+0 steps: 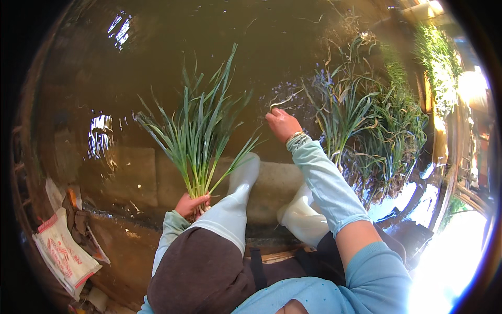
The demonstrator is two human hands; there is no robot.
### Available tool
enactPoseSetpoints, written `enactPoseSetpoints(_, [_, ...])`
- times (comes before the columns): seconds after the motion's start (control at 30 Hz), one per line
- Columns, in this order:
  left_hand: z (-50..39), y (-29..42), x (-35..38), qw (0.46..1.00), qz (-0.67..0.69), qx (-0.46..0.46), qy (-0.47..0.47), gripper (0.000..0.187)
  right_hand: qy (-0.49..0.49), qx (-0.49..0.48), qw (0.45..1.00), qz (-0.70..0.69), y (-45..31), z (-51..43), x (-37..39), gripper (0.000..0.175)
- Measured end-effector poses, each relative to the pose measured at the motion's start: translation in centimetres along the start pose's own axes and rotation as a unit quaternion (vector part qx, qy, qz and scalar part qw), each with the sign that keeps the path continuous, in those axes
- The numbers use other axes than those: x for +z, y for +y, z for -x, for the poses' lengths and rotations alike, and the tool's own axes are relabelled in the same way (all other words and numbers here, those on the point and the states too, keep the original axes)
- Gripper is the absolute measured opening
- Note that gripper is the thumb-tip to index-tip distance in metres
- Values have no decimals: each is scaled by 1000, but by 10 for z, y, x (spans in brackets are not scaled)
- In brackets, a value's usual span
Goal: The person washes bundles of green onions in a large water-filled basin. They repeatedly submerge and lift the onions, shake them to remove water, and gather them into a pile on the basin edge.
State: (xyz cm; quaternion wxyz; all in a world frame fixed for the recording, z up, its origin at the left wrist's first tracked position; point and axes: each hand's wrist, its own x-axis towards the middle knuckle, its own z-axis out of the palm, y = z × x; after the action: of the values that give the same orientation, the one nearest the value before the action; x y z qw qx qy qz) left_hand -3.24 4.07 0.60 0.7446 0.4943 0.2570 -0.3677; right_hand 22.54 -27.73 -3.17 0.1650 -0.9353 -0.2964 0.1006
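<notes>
My left hand (pixel 189 205) grips a bunch of green scallion-like plants (pixel 202 145) low on the stems, beside my left knee. The leaves fan out away from me over the brown water (pixel 251 23). Pale stem ends and some roots show below the fist. Out to the right, just above the water, my right hand (pixel 285 125) has its fingers closed on a thin, yellowish withered leaf (pixel 277 104). Part of that leaf trails across the surface.
A large heap of similar plants (pixel 398 133) lies in the water at right. Both white rubber boots (pixel 222 216) rest by a submerged ledge (pixel 274 184). A printed woven sack (pixel 64 251) lies at lower left. More greens (pixel 437 66) sit beyond a wooden edge.
</notes>
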Motion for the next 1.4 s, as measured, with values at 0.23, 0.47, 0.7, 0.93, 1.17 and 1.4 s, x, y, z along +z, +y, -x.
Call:
enactPoseSetpoints(0.23, [6, 7, 3, 997, 63, -46, -2, 18, 173, 256, 951, -18, 43, -14, 4, 14])
enactPoseSetpoints(0.47, [8, 42, 20, 954, 285, 87, -23, 19, 163, 277, 847, -423, -50, 20, -6, 21])
enactPoseSetpoints(0.7, [-4, 58, 16, 964, 263, 41, -17, 19, -186, 3, 860, -474, -178, 27, 15, 23])
enactPoseSetpoints(0.93, [-10, 49, 11, 959, 261, 102, -49, 67, -96, -91, 986, -101, -132, 2, 50, 7])
enactPoseSetpoints(1.17, [-24, 35, -6, 965, 133, -94, 206, 24, -176, 151, 955, -185, 19, -24, -30, 27])
enactPoseSetpoints(1.4, [-33, 48, 9, 970, 196, -101, 103, 16, 406, 436, 774, -213, 133, 106, -100, 15])
